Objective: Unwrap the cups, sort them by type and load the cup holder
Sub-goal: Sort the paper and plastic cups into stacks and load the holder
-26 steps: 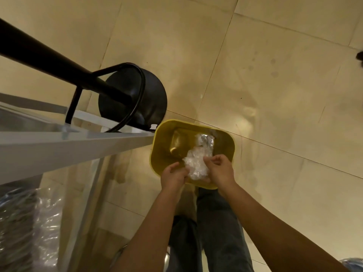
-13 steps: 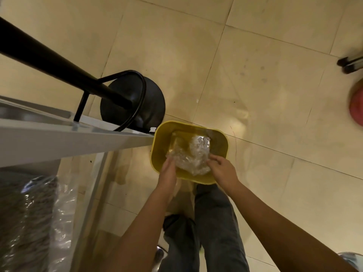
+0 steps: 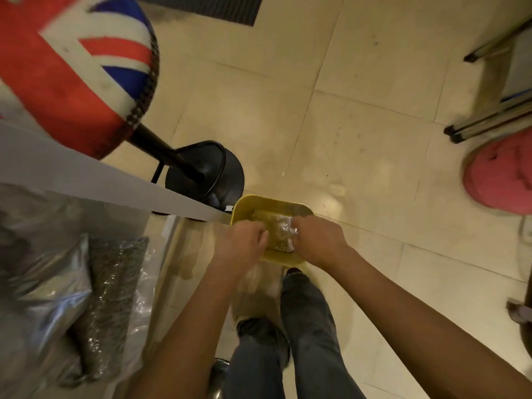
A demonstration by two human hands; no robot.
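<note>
A yellow bin (image 3: 247, 203) stands on the tiled floor in front of my feet. Crumpled clear plastic wrap (image 3: 280, 233) lies inside it. My left hand (image 3: 244, 244) hovers over the bin's near left rim with fingers curled, and my right hand (image 3: 318, 240) is over the near right rim, fingers touching the wrap. On the glass table at the left lie stacked cups in clear plastic sleeves (image 3: 112, 298). No cup holder is in view.
A bar stool with a flag-pattern seat (image 3: 72, 61) and black round base (image 3: 207, 174) stands left of the bin. The table's grey edge (image 3: 115, 180) runs toward the bin. A pink stool (image 3: 501, 180) and metal legs (image 3: 489, 119) are at the right.
The view has tilted up and widened, revealing the flag stool seat and pink stool. The plastic wrap has dropped lower into the bin and both hands have come closer to its rim.
</note>
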